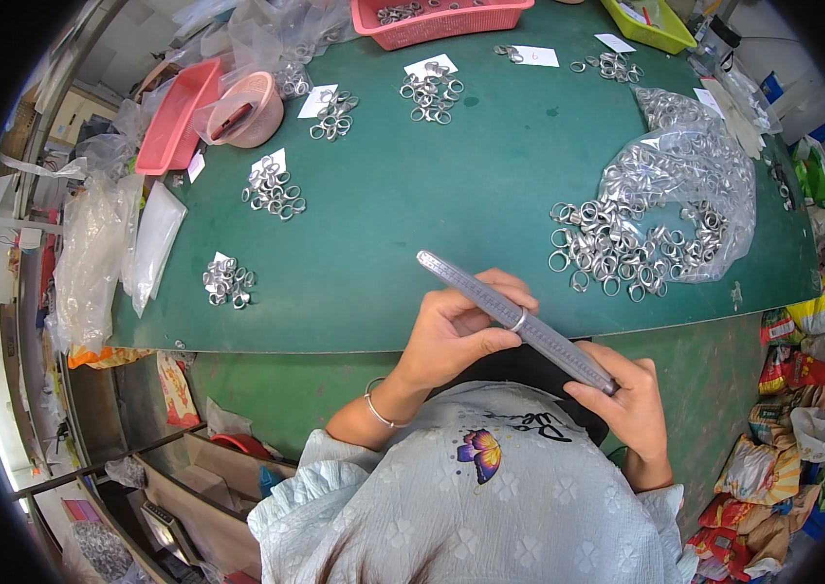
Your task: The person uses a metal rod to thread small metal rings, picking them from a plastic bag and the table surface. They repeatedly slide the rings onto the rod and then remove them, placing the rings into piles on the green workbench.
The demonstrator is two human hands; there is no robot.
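A grey tapered ring mandrel (pixel 563 350) slants across in front of me at the table's near edge, its thin end up and to the left. My right hand (pixel 629 397) is closed round its thick lower end. A silver ring (pixel 520 319) encircles the mandrel about midway. My left hand (pixel 453 336) pinches at this ring, thumb in front and fingers behind the mandrel. To the right, a heap of silver rings (pixel 617 253) spills from a clear plastic bag (pixel 738 219).
Small piles of rings (pixel 230 282) with white paper slips (pixel 537 56) sit along the green table's (pixel 364 234) left and far sides. Pink baskets (pixel 179 117) stand at the far left and back, a yellow-green basket (pixel 660 27) far right. Colourful packages (pixel 763 467) lie at the right.
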